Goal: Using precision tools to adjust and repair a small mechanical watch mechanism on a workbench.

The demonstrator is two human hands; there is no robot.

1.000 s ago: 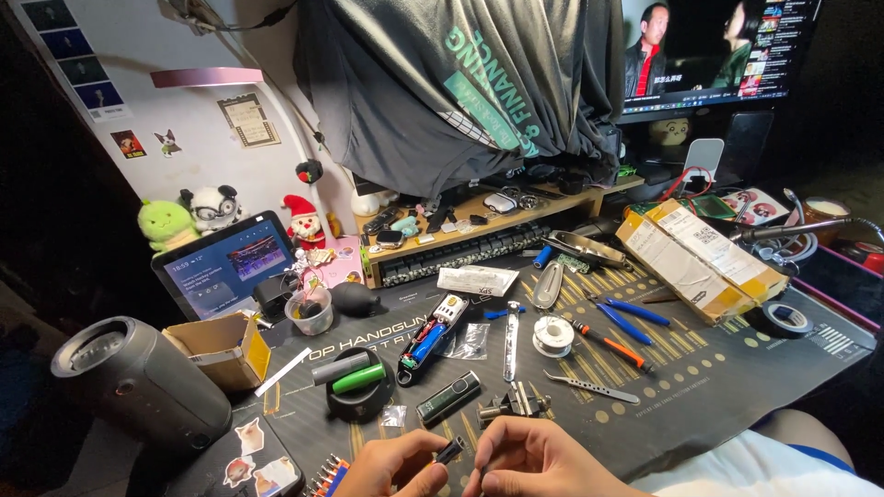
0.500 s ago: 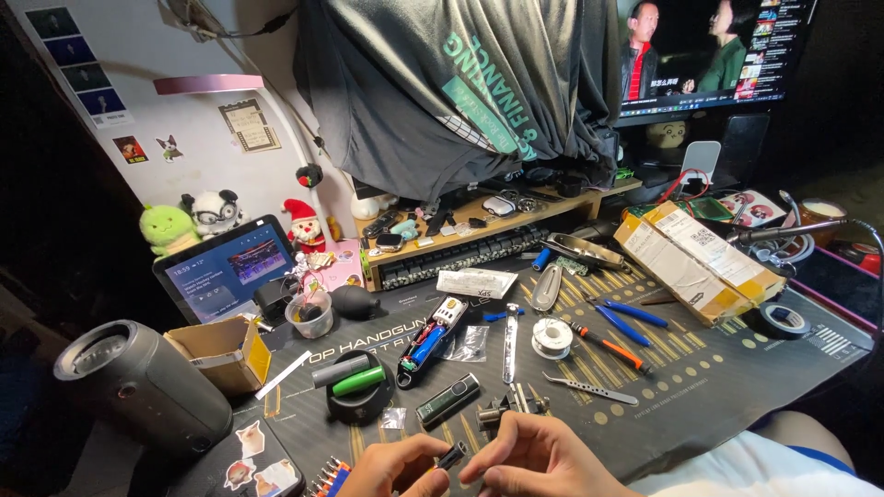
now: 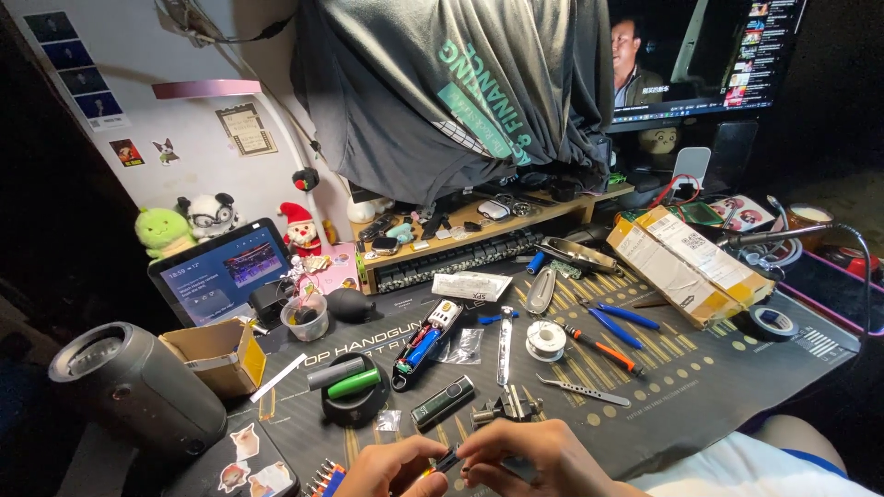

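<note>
Both my hands meet at the bottom edge of the head view. My left hand [image 3: 391, 469] and my right hand [image 3: 529, 456] pinch the two ends of a small dark part [image 3: 448, 458] between their fingertips; its shape is too small to tell. Just beyond my fingers on the black desk mat [image 3: 737, 377] lie a small metal vise [image 3: 506, 405] and a dark rectangular device [image 3: 444, 402]. A round black holder [image 3: 354, 398] with a green cylinder and a grey cylinder sits to the left of them.
Blue-handled pliers [image 3: 619, 319], an orange-handled tool [image 3: 603, 348], tweezers [image 3: 583, 389] and a solder spool [image 3: 545, 340] lie mid-mat. A long cardboard box [image 3: 686, 262] is at right, a grey cylindrical speaker [image 3: 129, 387] and small open box [image 3: 216, 354] at left, a tablet [image 3: 221, 271] behind.
The view has shifted slightly. My hands stay together at the bottom edge, fingers still working the small dark part; nothing on the mat has moved.
</note>
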